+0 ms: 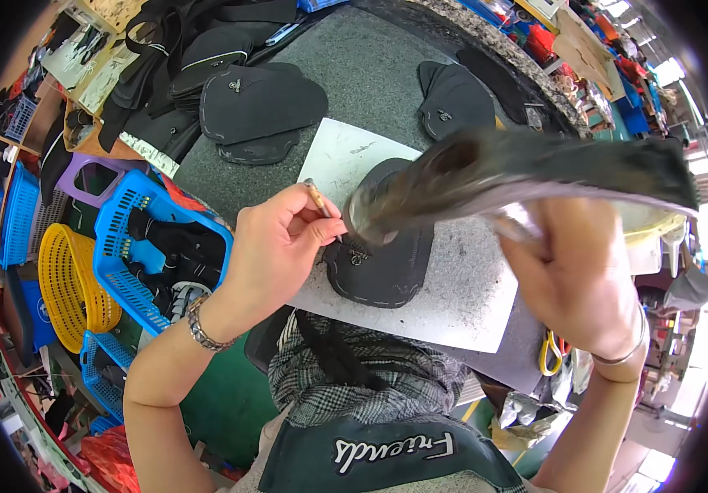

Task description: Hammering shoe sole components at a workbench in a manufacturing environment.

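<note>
Left hand pinching a thin rod, right hand gripping a hammer

Your left hand (276, 238), left of centre in the frame, is closed at the fingertips, pinching a thin rod (315, 195) between thumb and fingers. Your right hand (571, 271), right of centre, is wrapped around the handle of a motion-blurred hammer (567, 168), whose thick body crosses from the middle to the right. The dark shaped panel (391, 267) lies at the centre on a white sheet (469, 300), partly hidden by the hammer; you cannot tell whether the rod's tip touches it. Similar panels are piled at the upper left (267, 103) and upper right (458, 111) of the grey tabletop (362, 57). At the left sit a blue basket (128, 283) of dark pieces and yellow baskets (66, 283); yellow-handled scissors (548, 355) lie at the lower right.
</note>
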Motion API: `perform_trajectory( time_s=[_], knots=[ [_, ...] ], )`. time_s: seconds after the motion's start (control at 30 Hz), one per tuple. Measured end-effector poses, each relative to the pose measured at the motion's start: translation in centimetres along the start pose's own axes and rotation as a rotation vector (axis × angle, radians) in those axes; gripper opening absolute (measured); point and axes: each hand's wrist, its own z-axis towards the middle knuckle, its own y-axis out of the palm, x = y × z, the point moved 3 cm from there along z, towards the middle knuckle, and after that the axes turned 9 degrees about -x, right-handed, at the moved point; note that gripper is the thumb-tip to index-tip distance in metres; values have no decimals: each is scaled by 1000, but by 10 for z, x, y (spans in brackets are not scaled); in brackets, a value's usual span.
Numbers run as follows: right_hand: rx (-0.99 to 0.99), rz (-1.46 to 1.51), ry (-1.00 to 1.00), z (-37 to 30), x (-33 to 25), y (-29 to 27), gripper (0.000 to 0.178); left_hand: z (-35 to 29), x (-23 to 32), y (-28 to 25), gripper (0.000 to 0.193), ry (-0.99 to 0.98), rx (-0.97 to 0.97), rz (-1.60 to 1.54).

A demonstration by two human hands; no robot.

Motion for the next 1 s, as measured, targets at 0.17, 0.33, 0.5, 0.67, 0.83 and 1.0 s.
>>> perform_trajectory(
  time_s=[0.17, 0.33, 0.5, 0.67, 0.83, 1.0],
  knots=[
    [101, -4, 73, 1, -1, 5, 33, -12, 15, 13, 12, 374, 15, 623],
    [-25, -189, 80, -4, 4, 2, 39, 7, 3, 7, 9, 57, -6, 37],
    [355, 93, -107, 3, 7, -9, 29, 1, 0, 7, 11, 292, 44, 385],
    [12, -225, -40, 4, -1, 11, 40, -8, 19, 21, 16, 497, 66, 798],
    [-162, -173, 131, -18, 25, 18, 37, 9, 5, -14, 5, 169, 128, -148],
    [-60, -67, 217, -34, 48, 34, 31, -32, 34, 43, 10, 400, -475, 418]
  ],
)
